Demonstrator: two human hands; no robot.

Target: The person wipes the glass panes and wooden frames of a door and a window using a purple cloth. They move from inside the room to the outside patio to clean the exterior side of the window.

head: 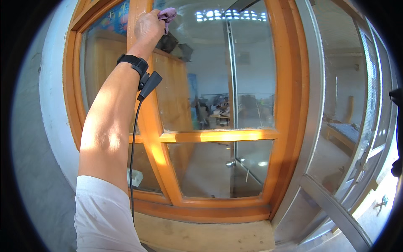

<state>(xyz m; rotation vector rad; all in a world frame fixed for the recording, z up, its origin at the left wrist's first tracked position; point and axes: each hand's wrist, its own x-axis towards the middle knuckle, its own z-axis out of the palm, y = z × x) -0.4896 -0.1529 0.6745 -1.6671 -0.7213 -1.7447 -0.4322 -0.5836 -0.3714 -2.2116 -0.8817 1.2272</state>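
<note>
My left hand [148, 26] is raised high against the window and grips a bunched purple cloth [167, 15]. The cloth lies at the upper left of the large glass pane [207, 72], beside the upright bar of the orange wooden window frame [143, 107]. A black strap [133, 63] circles my left wrist, carrying a small black device [150, 85] with a cable [133, 151] running down along the arm. My fingers are partly hidden behind the hand and cloth. My right hand is out of view.
Below the frame runs a pale sill [204, 234]. To the right stands a metal-framed glass door [315, 141]. A plastered wall [34, 126] borders the left. Through the glass show a wooden panel [173, 94], a door knob [230, 163] and cluttered furniture.
</note>
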